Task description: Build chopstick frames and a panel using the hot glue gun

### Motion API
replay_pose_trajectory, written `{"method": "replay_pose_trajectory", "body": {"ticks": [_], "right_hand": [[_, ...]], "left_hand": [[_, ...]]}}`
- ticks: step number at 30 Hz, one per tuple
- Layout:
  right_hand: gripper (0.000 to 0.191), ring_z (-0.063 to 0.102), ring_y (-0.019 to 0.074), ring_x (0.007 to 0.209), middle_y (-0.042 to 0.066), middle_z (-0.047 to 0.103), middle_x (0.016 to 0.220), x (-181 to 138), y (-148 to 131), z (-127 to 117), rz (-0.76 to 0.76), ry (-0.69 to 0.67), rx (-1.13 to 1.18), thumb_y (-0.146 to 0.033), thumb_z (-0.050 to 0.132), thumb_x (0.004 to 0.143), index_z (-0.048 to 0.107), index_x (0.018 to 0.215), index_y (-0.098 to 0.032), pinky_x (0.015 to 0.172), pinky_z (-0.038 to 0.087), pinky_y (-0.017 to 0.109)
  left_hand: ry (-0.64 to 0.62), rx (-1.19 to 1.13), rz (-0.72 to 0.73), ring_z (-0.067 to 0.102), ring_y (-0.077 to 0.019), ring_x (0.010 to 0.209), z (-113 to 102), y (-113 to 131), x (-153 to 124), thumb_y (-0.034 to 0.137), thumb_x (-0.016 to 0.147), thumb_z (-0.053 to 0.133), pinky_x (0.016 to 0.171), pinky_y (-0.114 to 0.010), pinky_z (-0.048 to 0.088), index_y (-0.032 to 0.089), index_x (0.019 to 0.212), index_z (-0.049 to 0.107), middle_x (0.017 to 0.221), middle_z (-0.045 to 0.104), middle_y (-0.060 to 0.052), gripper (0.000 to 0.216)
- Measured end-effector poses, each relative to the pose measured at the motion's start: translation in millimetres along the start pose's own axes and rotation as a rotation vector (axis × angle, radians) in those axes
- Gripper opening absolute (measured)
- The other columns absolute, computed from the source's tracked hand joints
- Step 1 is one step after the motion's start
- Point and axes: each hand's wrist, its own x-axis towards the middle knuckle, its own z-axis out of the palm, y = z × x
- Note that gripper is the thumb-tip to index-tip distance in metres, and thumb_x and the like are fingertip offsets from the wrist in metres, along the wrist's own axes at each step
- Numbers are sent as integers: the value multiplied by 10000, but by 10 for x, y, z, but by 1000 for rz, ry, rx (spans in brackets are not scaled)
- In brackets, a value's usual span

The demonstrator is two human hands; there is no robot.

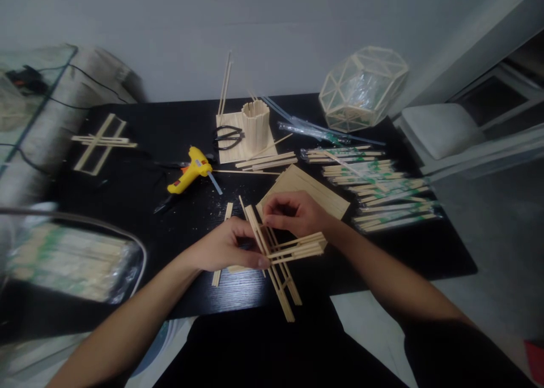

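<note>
Both my hands hold a crossed frame of wooden sticks (278,263) over the near edge of the black table (140,201). My left hand (227,245) pinches the frame's long sticks from the left, fingers closed. My right hand (293,212) grips the top of the frame from above, fingers curled and closed on the sticks. The frame's long sticks run down toward my lap, and shorter sticks stick out to the right. A loose stick (223,243) lies on the table under my left hand.
A yellow glue gun (189,173), scissors (227,137), a stick cup (255,126), a flat stick panel (310,190), wrapped chopsticks (378,190), a polyhedron frame (361,88), another crossed stick frame (102,141) and a bag of chopsticks (68,260) surround the work spot.
</note>
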Motion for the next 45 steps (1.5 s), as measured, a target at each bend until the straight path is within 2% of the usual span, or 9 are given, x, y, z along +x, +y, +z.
{"method": "replay_pose_trajectory", "body": {"ticks": [6, 12, 17, 22, 29, 34, 39, 42, 45], "right_hand": [[234, 519, 91, 582, -42, 613, 667, 37, -1, 3, -18, 59, 131, -363, 754, 946, 642, 859, -178, 542, 394, 215], [327, 646, 102, 630, 29, 769, 870, 100, 4, -27, -85, 206, 249, -380, 844, 875, 586, 809, -191, 536, 488, 217], [423, 648, 99, 585, 22, 777, 793, 126, 27, -64, -65, 315, 191, -422, 944, 778, 589, 760, -192, 538, 534, 226], [514, 693, 126, 621, -13, 747, 728, 114, 5, -56, 0, 319, 167, -443, 1012, 663, 582, 808, -200, 526, 521, 215], [541, 591, 80, 548, -64, 644, 660, 129, 21, -66, 4, 360, 151, -423, 1045, 583, 581, 741, -192, 517, 496, 205], [491, 594, 84, 561, -54, 649, 678, 125, 28, -64, 14, 296, 137, -433, 1035, 609, 633, 740, -183, 548, 518, 222], [399, 649, 117, 602, -8, 726, 705, 103, 37, -33, 37, 198, 131, -488, 944, 763, 735, 886, -170, 596, 549, 253], [388, 605, 102, 551, -26, 684, 634, 76, 15, -20, 46, 189, 62, -520, 873, 845, 733, 875, -159, 553, 493, 230], [410, 523, 83, 516, -49, 608, 577, 46, 1, -26, 85, 80, -56, -523, 870, 847, 708, 770, -154, 493, 386, 215]], "left_hand": [[7, 6, 35, 569, -101, 682, -13, 22, -3, 337, 818, 882, 655, -202, 489, 137, 854, 805, 749, 679, -12, 217], [15, -60, 45, 613, -102, 701, -10, 33, 0, 267, 818, 878, 701, -208, 534, 127, 835, 788, 766, 715, -21, 167], [26, -81, 73, 639, -97, 717, -30, 15, -13, 233, 819, 879, 721, -199, 555, 125, 849, 789, 792, 738, -22, 143], [44, -72, 80, 639, -95, 712, -40, 13, -29, 227, 815, 882, 707, -190, 551, 124, 845, 782, 785, 739, -16, 146], [45, -45, 88, 634, -110, 715, -44, 21, -29, 268, 821, 883, 704, -219, 551, 119, 808, 752, 777, 730, -29, 199], [45, -43, 92, 631, -104, 711, -49, 26, -30, 260, 821, 883, 702, -209, 545, 124, 813, 757, 768, 724, -20, 185], [34, -55, 96, 651, -102, 716, -51, 30, -42, 232, 828, 873, 706, -197, 549, 129, 835, 776, 787, 746, -24, 141], [50, -45, 92, 649, -108, 708, -52, 40, -42, 242, 816, 881, 698, -202, 553, 125, 827, 780, 781, 744, -26, 155], [52, -39, 82, 643, -107, 698, -54, 47, -37, 251, 808, 885, 696, -201, 554, 127, 840, 795, 765, 740, -19, 157]]}}
